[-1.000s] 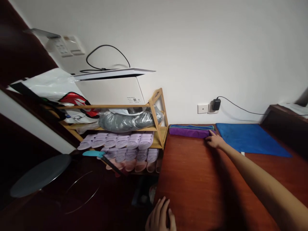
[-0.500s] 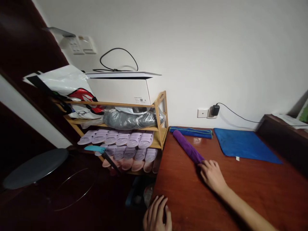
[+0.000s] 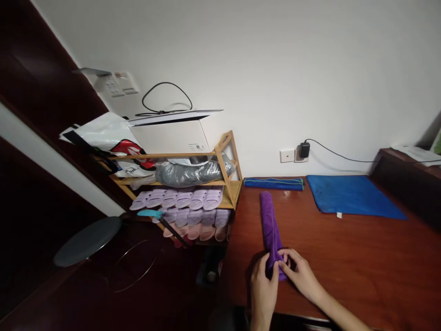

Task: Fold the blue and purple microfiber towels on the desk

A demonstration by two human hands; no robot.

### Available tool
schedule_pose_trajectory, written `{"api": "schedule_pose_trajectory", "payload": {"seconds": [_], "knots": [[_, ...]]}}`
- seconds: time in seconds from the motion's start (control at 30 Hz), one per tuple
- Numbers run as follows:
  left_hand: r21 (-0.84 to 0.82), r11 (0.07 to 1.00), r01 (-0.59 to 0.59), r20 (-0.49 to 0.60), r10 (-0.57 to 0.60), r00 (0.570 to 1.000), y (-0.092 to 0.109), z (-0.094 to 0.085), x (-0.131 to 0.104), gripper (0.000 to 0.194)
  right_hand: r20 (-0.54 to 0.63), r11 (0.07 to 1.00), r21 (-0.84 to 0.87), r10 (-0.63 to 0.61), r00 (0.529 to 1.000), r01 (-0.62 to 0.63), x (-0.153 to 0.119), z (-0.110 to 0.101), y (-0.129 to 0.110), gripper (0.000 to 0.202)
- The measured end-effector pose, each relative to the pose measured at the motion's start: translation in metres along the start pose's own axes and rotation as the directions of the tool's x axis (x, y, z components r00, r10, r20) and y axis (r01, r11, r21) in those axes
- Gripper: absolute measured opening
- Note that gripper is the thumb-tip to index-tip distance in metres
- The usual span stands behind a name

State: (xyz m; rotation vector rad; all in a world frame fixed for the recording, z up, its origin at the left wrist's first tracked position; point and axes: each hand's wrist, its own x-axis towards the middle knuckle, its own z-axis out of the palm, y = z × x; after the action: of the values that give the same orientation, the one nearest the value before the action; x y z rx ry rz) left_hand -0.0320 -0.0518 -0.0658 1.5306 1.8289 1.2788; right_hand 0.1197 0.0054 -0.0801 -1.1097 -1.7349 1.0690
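A rolled purple cloth (image 3: 269,218) lies on the brown table (image 3: 330,257), its far end pointing toward the wall. My left hand (image 3: 264,282) pinches its near end from the left, thumb and fingers closed on the fabric. From the right, my right hand (image 3: 299,271) grips the same end between thumb and fingers. A fold of the cloth stands up a little between the two hands. Farther back, by the wall, lies a rolled blue cloth with green edging (image 3: 274,184). To its right a blue cloth (image 3: 351,195) is spread flat.
Left of the table stands a wooden shoe rack (image 3: 225,161) with several slippers (image 3: 184,199), and a white box (image 3: 172,138) on top. A round dark stool (image 3: 87,241) is at the lower left. A black charger (image 3: 304,150) is plugged into the wall.
The purple roll has turned and now points more straight away from me. My left hand has come from the table's left edge to the roll's near end, joining my right hand there.
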Motion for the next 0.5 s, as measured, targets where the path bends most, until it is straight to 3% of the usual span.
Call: {"api": "schedule_pose_trajectory", "payload": {"seconds": [0.33,0.5], "knots": [[-0.026,0.999,-0.029,-0.067,0.027,0.997,-0.001,-0.001,-0.006,0.032,0.119,0.999,0.002,0.039,0.992,-0.039,0.000,-0.009,-0.008,0.036],[-0.113,0.988,0.102,-0.140,-0.118,0.983,-0.015,-0.001,0.005,0.040,0.076,0.974,0.155,0.156,0.985,-0.166,0.006,-0.020,-0.014,0.045]]}}
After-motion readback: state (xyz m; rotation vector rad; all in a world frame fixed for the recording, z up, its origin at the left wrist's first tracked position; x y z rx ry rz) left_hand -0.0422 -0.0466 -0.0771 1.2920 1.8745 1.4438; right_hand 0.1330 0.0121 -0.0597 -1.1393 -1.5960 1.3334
